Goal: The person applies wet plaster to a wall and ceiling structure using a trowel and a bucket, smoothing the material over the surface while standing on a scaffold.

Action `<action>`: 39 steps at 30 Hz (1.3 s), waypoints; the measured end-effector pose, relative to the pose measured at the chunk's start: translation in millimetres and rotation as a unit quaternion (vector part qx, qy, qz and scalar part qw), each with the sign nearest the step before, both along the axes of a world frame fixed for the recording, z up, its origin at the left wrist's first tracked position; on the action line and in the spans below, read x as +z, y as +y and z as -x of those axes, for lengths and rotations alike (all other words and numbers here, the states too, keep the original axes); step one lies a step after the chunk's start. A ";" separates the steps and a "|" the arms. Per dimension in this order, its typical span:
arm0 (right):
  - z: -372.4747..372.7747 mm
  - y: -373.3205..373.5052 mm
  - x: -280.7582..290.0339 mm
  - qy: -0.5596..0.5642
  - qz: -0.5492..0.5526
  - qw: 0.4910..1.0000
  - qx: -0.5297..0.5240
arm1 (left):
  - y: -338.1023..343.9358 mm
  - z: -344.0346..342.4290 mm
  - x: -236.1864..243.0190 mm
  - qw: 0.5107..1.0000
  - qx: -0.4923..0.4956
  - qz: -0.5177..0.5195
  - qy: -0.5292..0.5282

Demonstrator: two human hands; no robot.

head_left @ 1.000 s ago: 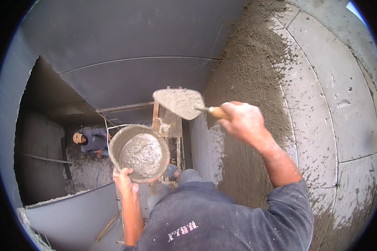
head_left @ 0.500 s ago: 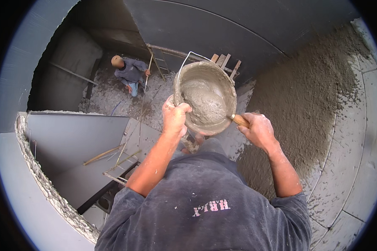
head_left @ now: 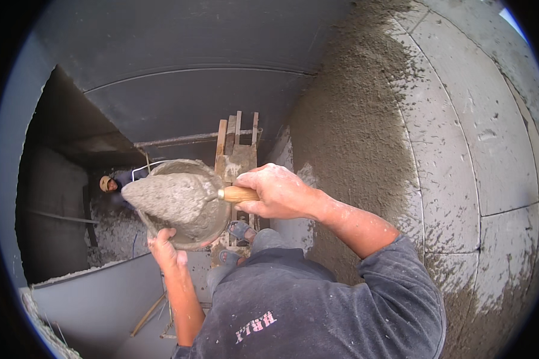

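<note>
My right hand (head_left: 278, 191) is closed round the wooden handle (head_left: 241, 194) of a trowel, whose blade is hidden under a heaped load of wet grey mortar (head_left: 169, 195). The loaded blade is over the mouth of a mortar-caked bucket (head_left: 205, 232) with a thin wire handle. My left hand (head_left: 166, 248) grips the near left rim of this bucket, thumb on top, its other fingers mostly out of sight. Right of the bucket, rough mortar (head_left: 353, 119) covers part of a block wall (head_left: 503, 155).
My sandalled feet (head_left: 239, 230) stand on narrow, mortar-stained planks (head_left: 230, 140) raised above the floor. Below on the left, another person (head_left: 124, 178) looks up from beyond an opening. A dark smooth wall (head_left: 179, 96) rises ahead, and a grey partition (head_left: 99, 296) stands at lower left.
The trowel has risen out of the bucket with a heap of mortar on it. Bucket and hands have shifted left in view as the view swung toward the block wall.
</note>
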State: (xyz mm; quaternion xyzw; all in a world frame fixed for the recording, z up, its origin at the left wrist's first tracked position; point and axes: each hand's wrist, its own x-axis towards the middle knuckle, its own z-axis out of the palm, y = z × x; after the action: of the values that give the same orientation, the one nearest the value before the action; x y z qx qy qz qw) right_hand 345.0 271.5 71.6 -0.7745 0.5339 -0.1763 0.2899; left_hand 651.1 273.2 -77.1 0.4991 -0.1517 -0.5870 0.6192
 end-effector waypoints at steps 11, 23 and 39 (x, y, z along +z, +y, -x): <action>245.5 49.6 -25.3 -0.386 -0.028 0.830 -0.402 | 17.9 -36.8 -16.4 0.996 -0.003 -0.035 -0.087; 146.1 130.1 119.5 0.201 0.055 0.866 -0.455 | 8.1 14.4 -28.8 0.995 -0.048 -0.062 -0.060; -3.6 45.3 -75.2 0.154 -0.077 0.984 -0.048 | -0.6 35.3 5.1 0.996 -0.085 -0.003 0.005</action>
State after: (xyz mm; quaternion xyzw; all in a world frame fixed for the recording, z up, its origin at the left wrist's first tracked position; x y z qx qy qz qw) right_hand 348.6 316.8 -3.6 -0.7411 0.6208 -0.0273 0.2541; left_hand 615.8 272.7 -72.0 0.4835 -0.1889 -0.6404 0.5660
